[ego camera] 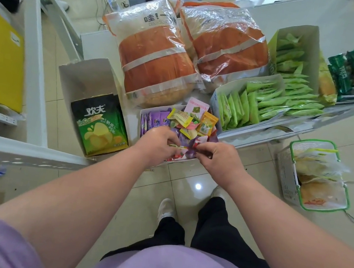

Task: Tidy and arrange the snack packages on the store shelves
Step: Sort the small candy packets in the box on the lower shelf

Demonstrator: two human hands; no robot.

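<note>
Both hands meet over the small sachet box [187, 159] at the shelf's front edge; left hand [158, 141] and right hand [218, 156] pinch loose sachets [181, 147] between them, equally near.

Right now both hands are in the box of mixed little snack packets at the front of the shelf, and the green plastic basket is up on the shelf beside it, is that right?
Not quite. The basket is on the floor to the right of the shelf, not on it. The head view shows it on the tiles. The rest holds: the left hand and right hand are both in the box of mixed packets at the shelf's front edge.
</note>
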